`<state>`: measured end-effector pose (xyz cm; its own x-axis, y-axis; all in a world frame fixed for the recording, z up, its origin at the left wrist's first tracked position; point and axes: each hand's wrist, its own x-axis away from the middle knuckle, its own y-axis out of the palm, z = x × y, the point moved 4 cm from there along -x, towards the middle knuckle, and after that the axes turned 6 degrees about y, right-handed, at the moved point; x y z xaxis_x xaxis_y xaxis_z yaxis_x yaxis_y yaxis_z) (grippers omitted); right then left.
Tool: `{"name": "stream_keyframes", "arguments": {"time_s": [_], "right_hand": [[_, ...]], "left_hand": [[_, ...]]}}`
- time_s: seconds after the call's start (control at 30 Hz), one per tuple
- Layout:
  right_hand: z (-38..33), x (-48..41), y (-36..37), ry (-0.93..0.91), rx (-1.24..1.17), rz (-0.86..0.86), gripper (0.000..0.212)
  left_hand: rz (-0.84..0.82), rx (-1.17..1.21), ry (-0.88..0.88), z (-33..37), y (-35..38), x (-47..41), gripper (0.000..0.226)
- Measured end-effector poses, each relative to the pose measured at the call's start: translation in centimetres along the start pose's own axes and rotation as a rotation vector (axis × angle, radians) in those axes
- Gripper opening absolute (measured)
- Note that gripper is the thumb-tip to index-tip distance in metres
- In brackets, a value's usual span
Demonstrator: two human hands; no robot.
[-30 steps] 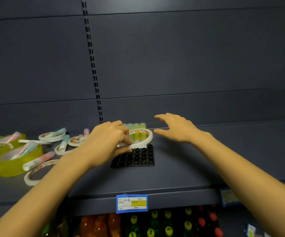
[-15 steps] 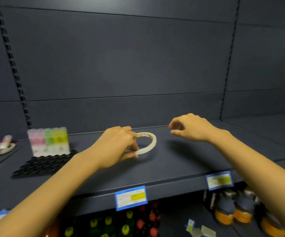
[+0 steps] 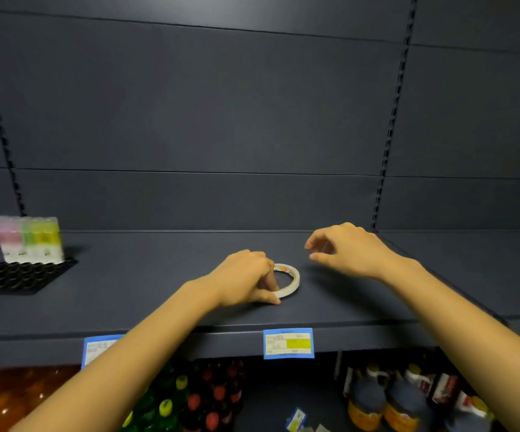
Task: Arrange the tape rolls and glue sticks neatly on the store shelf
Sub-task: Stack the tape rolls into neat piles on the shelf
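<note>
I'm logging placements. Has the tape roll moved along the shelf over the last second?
Yes. The tape roll, pinched by the left hand, was over the black tray; now it is well to the tray's right.

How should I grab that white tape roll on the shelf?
Pinch the thin wall of the tape roll from above: finger inside the centre, thumb outside, as the left hand does. It lies nearly flat, too low for a side grasp.

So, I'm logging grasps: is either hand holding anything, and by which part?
The left hand pinches the tape roll by the left side of its rim. The right hand holds nothing.
</note>
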<state>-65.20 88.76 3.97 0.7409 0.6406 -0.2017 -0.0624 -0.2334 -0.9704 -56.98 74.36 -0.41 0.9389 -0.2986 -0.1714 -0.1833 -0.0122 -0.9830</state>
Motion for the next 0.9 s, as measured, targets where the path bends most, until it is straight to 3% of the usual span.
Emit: {"name": "stream_keyframes", "arguments": {"time_s": [0.13, 0.33, 0.63, 0.9], "right_hand": [[-0.7, -0.5, 0.4, -0.062, -0.022, 0.007, 0.023], [-6.6, -1.8, 1.5, -0.218, -0.095, 0.001, 0.022], [-21.6, -2.0, 4.2, -0.461, -0.117, -0.046, 0.026], [-37.1, -1.2, 7.0, -0.543, -0.203, -0.05, 0.025]], "left_hand": [[0.034, 0.112, -0.081, 0.1, 0.5, 1.0, 0.031], [0.229, -0.144, -0.363, -3.9, -2.2, 8.1, 0.037], [0.275, -0.268, -0.788, -10.4, -5.5, 24.2, 0.037], [0.2, -0.315, -0.921, -15.3, -8.0, 39.5, 0.037]]}}
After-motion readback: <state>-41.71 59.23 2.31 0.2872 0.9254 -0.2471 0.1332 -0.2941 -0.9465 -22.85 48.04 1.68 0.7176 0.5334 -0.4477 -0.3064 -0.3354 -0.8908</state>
